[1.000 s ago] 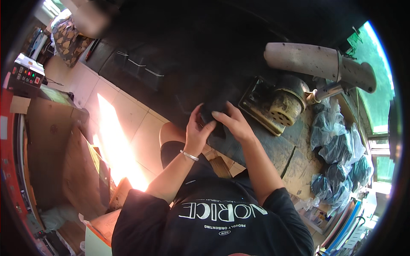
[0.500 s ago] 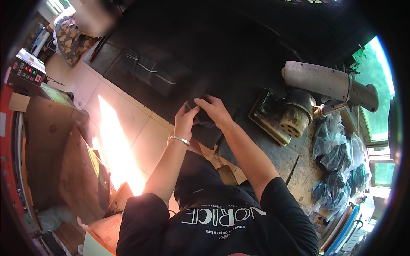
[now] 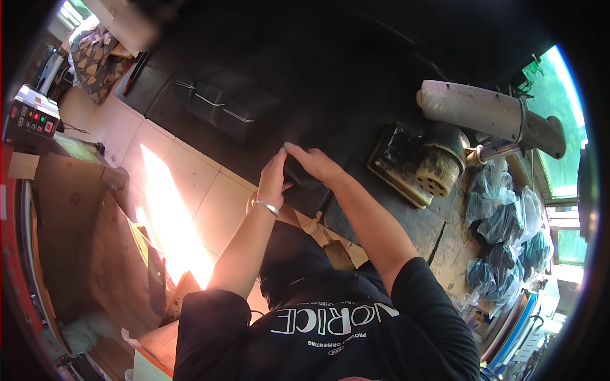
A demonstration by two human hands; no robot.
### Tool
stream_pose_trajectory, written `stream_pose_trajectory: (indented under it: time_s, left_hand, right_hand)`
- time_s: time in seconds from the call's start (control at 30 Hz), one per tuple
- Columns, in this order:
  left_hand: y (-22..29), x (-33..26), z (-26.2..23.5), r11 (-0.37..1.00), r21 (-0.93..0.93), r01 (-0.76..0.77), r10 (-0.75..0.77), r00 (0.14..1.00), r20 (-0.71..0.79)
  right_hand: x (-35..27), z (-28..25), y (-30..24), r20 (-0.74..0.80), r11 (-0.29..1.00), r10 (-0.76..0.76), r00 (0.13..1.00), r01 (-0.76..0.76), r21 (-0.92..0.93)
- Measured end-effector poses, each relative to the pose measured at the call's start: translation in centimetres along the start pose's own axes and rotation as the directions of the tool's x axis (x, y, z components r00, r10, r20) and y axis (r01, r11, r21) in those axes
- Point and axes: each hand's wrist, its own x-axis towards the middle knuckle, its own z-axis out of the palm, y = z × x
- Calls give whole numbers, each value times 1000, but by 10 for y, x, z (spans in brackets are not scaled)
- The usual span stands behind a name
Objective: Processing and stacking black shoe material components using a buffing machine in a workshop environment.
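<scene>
My left hand (image 3: 273, 175) and my right hand (image 3: 314, 164) meet over the near edge of a black work table (image 3: 190, 136), thumbs close together at the top. Between the palms is a dark, flat-looking piece (image 3: 301, 176), gripped from both sides. Its kind does not show against the black surface. A silvery bracelet circles my left wrist. Most of my fingertips are hidden behind the piece.
On the right stands a grimy machine (image 3: 438, 165) with a pale cylindrical arm (image 3: 476, 108) above it. Plastic bags (image 3: 502, 216) hold dark contents beside it. A control box (image 3: 35, 117) and a large cardboard box (image 3: 70, 216) are at the left.
My fingers have straightened and drawn together around the dark piece, the thumbs now nearly touching. The view has shifted slightly.
</scene>
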Motion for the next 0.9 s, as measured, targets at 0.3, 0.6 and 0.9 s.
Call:
stream_pose_trajectory:
  time_s: [0.3,0.6,0.9]
  left_hand:
    - [-52,-36,-26,957,-202,-207,163,963,-216]
    - [-63,-83,-30,976,-89,-198,190,978,-91]
    - [-48,-123,64,583,514,-629,369,769,522]
  right_hand:
    - [-26,54,43,43,992,-128,991,127,12]
    - [-85,52,65,298,840,-68,952,-107,532]
    - [-194,-47,153,-325,635,-369,871,492,596]
